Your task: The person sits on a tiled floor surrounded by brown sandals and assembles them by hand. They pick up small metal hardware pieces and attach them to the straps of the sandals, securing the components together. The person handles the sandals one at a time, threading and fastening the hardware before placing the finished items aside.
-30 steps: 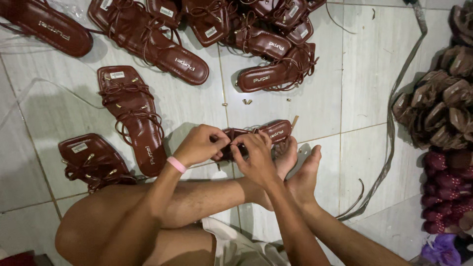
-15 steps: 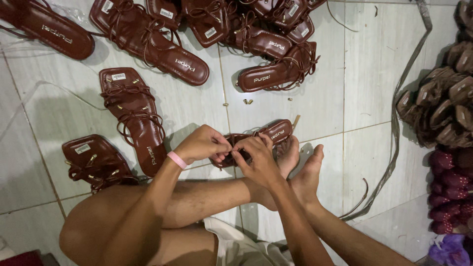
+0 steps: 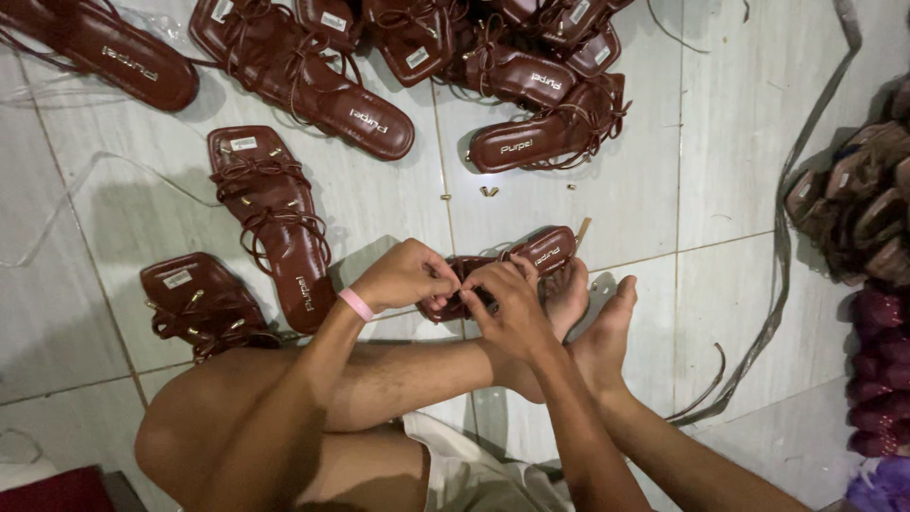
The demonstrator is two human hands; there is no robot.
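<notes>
Maroon strappy sandal sat propped against your bare feet on the white tiled floor, likely so it stayed steady while you worked the straps. Your left hand, pink wristband on that wrist, pinched the sandal's near end, fingers curled tight. Your right hand gripped the same end from the other side; the hands covered whatever you held between the fingertips, maybe a lace or stud, can't tell. Two finished-looking sandals lay flat just left of your knee. A pile of matching sandals was well apart at the top. Small brass studs lay loose on the tile near the pile. A grey strap trailed along the right side.
</notes>
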